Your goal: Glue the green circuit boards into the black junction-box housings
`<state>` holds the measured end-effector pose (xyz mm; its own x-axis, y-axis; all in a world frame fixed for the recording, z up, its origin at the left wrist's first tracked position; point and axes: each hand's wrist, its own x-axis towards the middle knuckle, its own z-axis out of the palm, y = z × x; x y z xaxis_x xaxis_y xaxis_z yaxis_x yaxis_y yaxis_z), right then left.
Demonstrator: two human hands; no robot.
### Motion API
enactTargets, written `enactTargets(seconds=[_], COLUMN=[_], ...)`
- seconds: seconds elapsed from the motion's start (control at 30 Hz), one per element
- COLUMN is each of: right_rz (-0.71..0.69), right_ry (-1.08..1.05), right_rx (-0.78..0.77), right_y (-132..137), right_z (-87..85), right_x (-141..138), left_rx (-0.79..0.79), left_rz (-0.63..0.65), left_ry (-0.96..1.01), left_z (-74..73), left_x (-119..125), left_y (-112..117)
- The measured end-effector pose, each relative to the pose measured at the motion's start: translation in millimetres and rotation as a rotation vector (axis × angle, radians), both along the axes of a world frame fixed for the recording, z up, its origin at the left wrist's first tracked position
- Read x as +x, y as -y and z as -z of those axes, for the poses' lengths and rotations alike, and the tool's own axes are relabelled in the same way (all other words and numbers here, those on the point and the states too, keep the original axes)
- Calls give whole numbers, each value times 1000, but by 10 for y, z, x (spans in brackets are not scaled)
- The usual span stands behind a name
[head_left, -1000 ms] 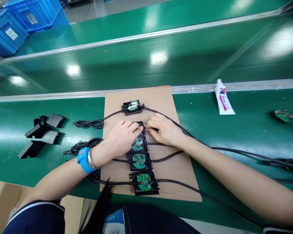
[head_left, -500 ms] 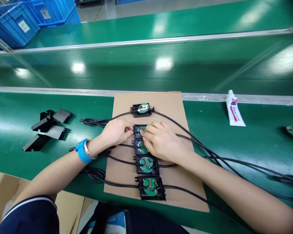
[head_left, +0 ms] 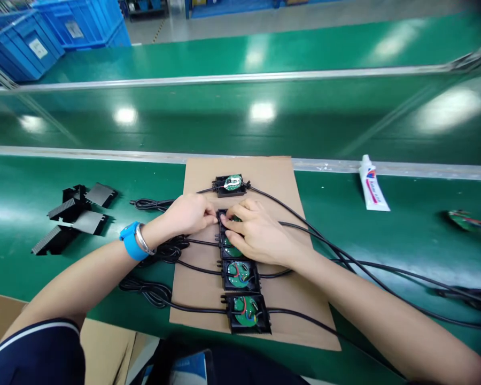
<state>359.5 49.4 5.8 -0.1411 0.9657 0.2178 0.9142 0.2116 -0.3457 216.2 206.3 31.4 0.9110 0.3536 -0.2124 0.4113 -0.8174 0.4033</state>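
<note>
A row of black plastic housings with round green circuit boards runs down a cardboard sheet [head_left: 200,174]. My left hand [head_left: 194,214] is closed in a pinch at the left end of the second housing [head_left: 221,214] from the back; what lies between its fingertips is hidden. My right hand [head_left: 260,232] curls over that housing and the one in front of it, fingertips at the second housing's left inner end. It hides most of both boards. Nearer me are two uncovered housings, the middle one [head_left: 240,274] and the front one [head_left: 248,313], with coloured wires. The back housing [head_left: 231,184] has white material on its board.
Black covers [head_left: 70,208] are heaped at left, beside coiled cables [head_left: 148,289]. More black cables [head_left: 369,283] run off to the right. A white tube [head_left: 373,184] and a loose circuit board [head_left: 463,219] lie at right. Blue bins [head_left: 20,45] stand at the back left.
The view has shifted slightly. My right fingertips have moved left inside the second housing, closer to my left fingertips. My left hand keeps its pinch at the housing's end.
</note>
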Motion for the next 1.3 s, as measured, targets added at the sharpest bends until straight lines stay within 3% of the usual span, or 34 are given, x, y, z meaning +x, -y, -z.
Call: enactTargets(seconds=[0.07, 0.13, 0.23, 0.33, 0.5, 0.6, 0.67, 0.9, 1.3], right_rz=[91, 278, 430, 376, 229, 164, 142, 78, 41], right_ry=[-116, -155, -179, -220, -73, 43, 85, 109, 104], right_rx=[125, 185, 103, 65, 52, -57, -99, -244, -420], right_y=[-39, -131, -286, -317, -200, -261, -358, -658, -849], right_z=[70, 178, 331, 304, -155, -383, -447, -431, -303], right_x=[210, 440, 702, 781, 679, 639, 641, 695, 687], left_rx=[59, 124, 107, 57, -61, 21, 97, 261, 276], left_rz=[-80, -143, -107, -93, -183, -196, -192, -154, -126], left_ry=[56, 114, 94, 91, 135, 138, 128, 26, -70], left_z=[4, 44, 106, 65, -160, -236, -245, -185, -38], left_x=[95, 202, 300, 263, 140, 176, 224, 316, 330], left_y=[-131, -250, -350, -357, -290, -258, -248, -225, -226])
